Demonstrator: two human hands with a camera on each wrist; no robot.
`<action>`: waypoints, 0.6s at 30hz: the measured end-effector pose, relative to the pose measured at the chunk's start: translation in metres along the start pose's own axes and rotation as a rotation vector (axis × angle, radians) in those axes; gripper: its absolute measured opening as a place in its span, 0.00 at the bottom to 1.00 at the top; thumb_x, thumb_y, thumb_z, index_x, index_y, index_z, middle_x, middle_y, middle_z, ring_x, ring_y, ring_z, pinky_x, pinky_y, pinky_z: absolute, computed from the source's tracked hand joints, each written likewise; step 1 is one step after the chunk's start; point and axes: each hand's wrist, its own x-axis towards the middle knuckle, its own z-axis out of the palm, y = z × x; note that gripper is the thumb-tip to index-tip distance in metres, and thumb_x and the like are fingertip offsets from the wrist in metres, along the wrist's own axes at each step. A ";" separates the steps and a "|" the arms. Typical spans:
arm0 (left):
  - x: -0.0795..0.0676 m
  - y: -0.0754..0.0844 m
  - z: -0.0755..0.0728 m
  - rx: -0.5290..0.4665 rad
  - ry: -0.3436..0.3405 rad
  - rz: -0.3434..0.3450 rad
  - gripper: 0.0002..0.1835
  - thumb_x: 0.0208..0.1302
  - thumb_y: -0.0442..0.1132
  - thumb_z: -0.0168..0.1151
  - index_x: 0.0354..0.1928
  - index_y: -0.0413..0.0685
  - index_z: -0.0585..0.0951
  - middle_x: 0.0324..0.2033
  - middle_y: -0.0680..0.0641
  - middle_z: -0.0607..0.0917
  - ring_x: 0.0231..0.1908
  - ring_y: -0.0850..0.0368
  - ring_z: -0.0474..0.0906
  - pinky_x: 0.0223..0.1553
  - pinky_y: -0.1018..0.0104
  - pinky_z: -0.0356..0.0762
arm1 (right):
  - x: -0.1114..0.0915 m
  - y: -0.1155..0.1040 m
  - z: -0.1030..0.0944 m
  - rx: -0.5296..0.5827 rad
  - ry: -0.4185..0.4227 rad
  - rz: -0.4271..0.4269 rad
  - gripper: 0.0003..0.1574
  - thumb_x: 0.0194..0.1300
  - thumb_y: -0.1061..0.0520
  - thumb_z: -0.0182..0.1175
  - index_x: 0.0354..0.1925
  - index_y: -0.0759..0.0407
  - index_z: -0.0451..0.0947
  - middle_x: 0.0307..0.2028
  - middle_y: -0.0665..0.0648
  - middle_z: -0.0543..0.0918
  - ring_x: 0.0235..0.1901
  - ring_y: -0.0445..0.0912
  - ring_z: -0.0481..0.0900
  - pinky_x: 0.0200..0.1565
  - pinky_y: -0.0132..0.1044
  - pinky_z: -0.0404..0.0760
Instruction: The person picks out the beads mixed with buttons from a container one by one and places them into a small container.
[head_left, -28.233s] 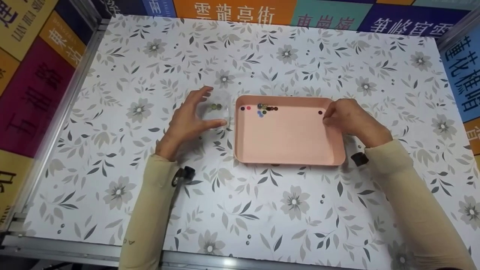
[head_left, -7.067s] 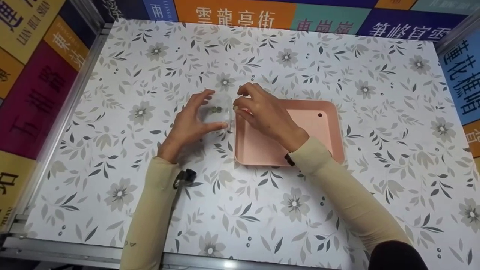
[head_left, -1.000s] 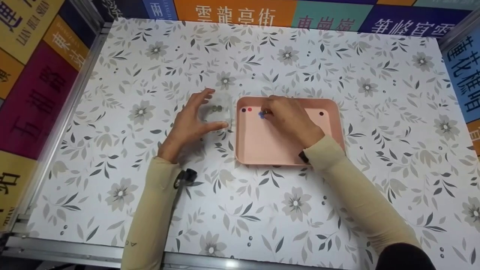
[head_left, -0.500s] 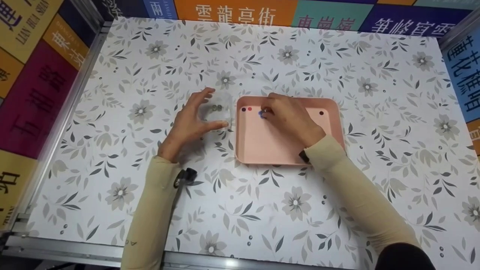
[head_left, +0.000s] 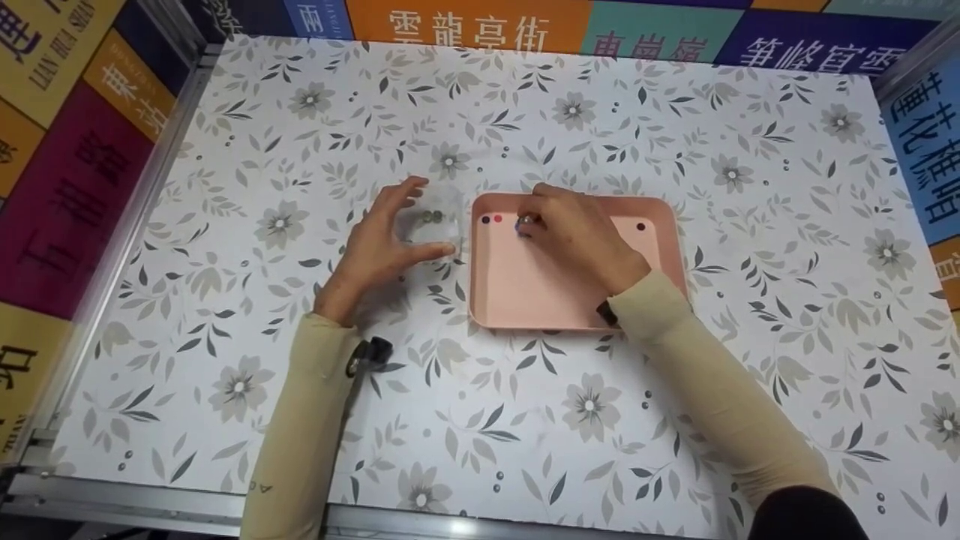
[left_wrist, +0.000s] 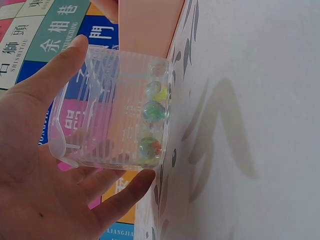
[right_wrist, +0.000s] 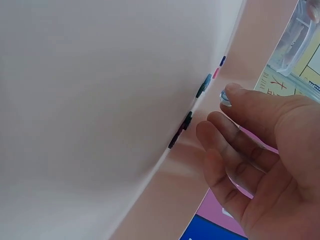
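Note:
My left hand (head_left: 382,240) holds a small clear plastic box (left_wrist: 107,110), thumb on one side and fingers on the other. Several glass marbles (left_wrist: 152,110) with coloured swirls lie in the box. Right of it sits a shallow pink tray (head_left: 577,307). Over the tray's back left part, my right hand (head_left: 574,232) pinches a small clear-blue glass marble (right_wrist: 225,98) at its thumb tip. Right below the fingers are flat coloured discs, blue (right_wrist: 203,86) and dark (right_wrist: 181,130), partly hidden by the hand in the head view.
In the tray, a dark blue disc (head_left: 486,220) and a pink disc (head_left: 498,219) lie at the back left. Another dark disc (head_left: 640,226) lies at the right. A floral cloth covers the table (head_left: 315,427); printed panels (head_left: 465,26) stand behind it.
The right hand was at the tray's right end long ago, later beside the box with a small piece. Over the last second it shifts slightly above the discs. The left hand stays at the box.

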 end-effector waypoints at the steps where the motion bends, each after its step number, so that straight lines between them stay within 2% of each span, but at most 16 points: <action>1: 0.000 0.000 0.000 -0.001 0.000 0.001 0.54 0.48 0.59 0.84 0.78 0.68 0.65 0.73 0.50 0.71 0.73 0.49 0.69 0.73 0.44 0.70 | 0.000 0.000 0.000 -0.001 0.004 -0.008 0.09 0.72 0.55 0.67 0.47 0.56 0.88 0.41 0.55 0.83 0.41 0.49 0.81 0.47 0.43 0.83; 13: 0.001 0.000 0.000 -0.001 -0.002 -0.006 0.55 0.48 0.59 0.84 0.78 0.67 0.65 0.72 0.49 0.71 0.73 0.48 0.70 0.73 0.45 0.71 | 0.000 -0.006 -0.005 -0.029 0.027 -0.067 0.11 0.73 0.55 0.66 0.50 0.56 0.87 0.43 0.54 0.83 0.41 0.49 0.82 0.46 0.44 0.84; 18: 0.000 0.000 0.000 -0.005 0.002 -0.002 0.55 0.48 0.58 0.84 0.78 0.67 0.65 0.72 0.49 0.71 0.73 0.48 0.70 0.73 0.45 0.71 | 0.000 -0.008 -0.007 -0.036 0.057 -0.102 0.11 0.74 0.54 0.65 0.50 0.56 0.87 0.42 0.54 0.82 0.39 0.48 0.81 0.43 0.43 0.83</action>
